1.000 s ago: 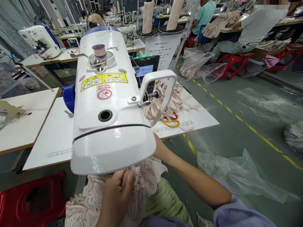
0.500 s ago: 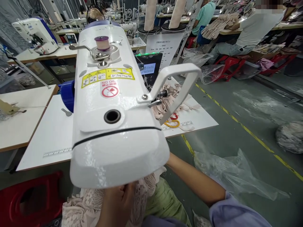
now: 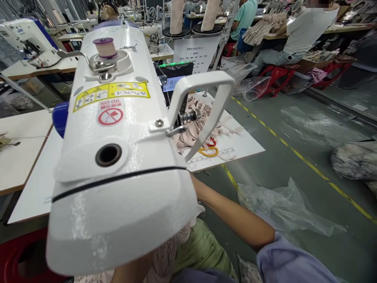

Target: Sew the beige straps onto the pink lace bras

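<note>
The white sewing machine head [image 3: 118, 220] fills the middle of the view and covers both my hands. My right forearm [image 3: 235, 212] reaches in from the lower right, and its wrist goes behind the machine's right side, so the fingers are hidden. Below the machine's front end only part of my left arm [image 3: 134, 269] shows, its hand out of sight. Pale pink lace fabric [image 3: 165, 259] hangs over my lap beside the left arm. On top of the machine sits a purple-rimmed bobbin [image 3: 105, 48] wound with pale thread.
Right of the machine, a pile of beige straps [image 3: 194, 125] and yellow-handled scissors [image 3: 209, 151] lie on the white tabletop [image 3: 241, 145]. A red stool [image 3: 17, 255] is at lower left. Clear plastic [image 3: 282, 204] lies on the floor. Two people sit at benches behind.
The view has shifted closer, so the machine head looks larger and lower left. My left hand, whose fingers showed closed at the lace fabric, is now hidden behind it.
</note>
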{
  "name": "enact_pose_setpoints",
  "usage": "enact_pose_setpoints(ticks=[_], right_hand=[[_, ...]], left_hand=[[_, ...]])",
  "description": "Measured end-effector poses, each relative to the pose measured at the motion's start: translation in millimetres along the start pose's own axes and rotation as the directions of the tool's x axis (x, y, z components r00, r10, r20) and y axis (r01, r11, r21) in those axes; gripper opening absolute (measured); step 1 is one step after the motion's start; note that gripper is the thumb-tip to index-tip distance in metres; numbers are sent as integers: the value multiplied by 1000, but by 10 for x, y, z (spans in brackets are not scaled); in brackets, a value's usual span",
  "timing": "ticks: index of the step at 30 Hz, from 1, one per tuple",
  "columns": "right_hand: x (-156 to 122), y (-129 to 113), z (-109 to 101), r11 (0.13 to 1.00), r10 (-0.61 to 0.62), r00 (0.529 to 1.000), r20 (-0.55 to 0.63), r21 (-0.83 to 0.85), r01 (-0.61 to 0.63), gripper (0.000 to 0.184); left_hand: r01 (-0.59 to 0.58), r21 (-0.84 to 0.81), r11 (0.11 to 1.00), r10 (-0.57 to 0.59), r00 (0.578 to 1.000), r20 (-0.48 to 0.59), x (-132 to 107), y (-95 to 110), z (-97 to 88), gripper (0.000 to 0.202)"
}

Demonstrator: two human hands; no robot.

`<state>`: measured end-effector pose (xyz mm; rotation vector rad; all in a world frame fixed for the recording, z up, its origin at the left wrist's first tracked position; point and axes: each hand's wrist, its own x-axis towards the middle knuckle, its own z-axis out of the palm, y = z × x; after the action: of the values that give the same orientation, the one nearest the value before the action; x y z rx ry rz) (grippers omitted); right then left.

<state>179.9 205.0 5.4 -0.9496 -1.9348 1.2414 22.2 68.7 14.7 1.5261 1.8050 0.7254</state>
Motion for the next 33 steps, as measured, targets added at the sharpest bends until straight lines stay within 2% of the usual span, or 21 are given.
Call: enact_pose_setpoints(ticks=[9,14,24,33], right_hand=[[-66,-50,4,997,-42,997,-63,-64,38,23],[-24,-32,-18,996,-76,997,-2,-43,75,12],[-38,-76,-32,993,-107,994,11,-45,108,15],[14,26,-29,986,-144,988,61,-73,148,15]], left_hand=[[-7,7,1000,7,999,-47,-22,-18,32,35],[4,2,1000,-3,997,-78,-37,-27,58,35],[5,1,1000,-5,992,-130,-48,24,102,35],[-16,6,1000,17,986,-165,-54,14,136,35]])
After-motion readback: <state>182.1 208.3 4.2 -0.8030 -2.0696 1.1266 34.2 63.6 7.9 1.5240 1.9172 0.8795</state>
